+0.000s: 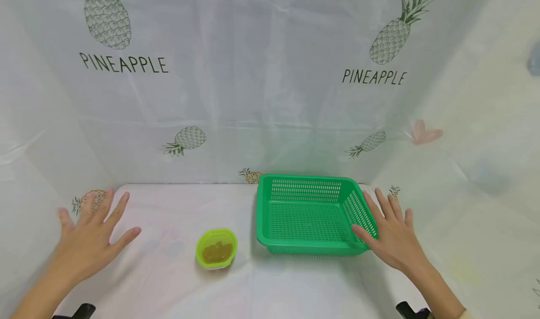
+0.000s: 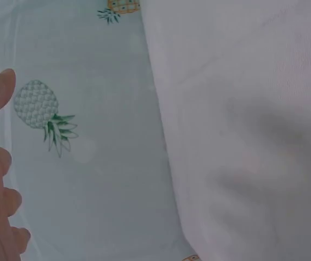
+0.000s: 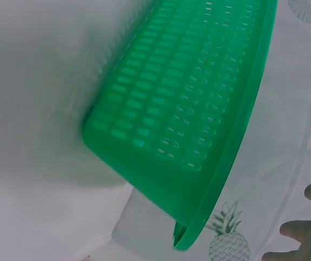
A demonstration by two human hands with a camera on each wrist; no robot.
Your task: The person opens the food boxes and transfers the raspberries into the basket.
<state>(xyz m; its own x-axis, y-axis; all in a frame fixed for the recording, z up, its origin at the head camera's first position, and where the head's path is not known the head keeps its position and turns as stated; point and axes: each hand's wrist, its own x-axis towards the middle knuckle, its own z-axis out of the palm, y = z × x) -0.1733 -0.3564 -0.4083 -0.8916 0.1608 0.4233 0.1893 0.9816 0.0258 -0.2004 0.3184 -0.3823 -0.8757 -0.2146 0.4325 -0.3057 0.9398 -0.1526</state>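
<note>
My left hand (image 1: 90, 244) hovers over the left side of the table with its fingers spread and holds nothing. Its fingertips also show at the edge of the left wrist view. At the right, my right hand (image 1: 396, 239) is spread wide beside a green plastic basket (image 1: 310, 220); its thumb overlaps the basket's right rim in the head view. The right wrist view shows the fingers apart from the basket's slotted wall (image 3: 161, 98). Between the hands sits a small yellow-green bowl (image 1: 217, 236), with brownish pieces (image 1: 217, 252) inside, too small to identify.
A pale cloth covers the table (image 1: 177, 206). Behind it hangs a grey-white sheet (image 1: 270, 99) printed with pineapples, and similar sheeting encloses both sides. The basket stands near the table's back edge, with the bowl to its left and nearer to me.
</note>
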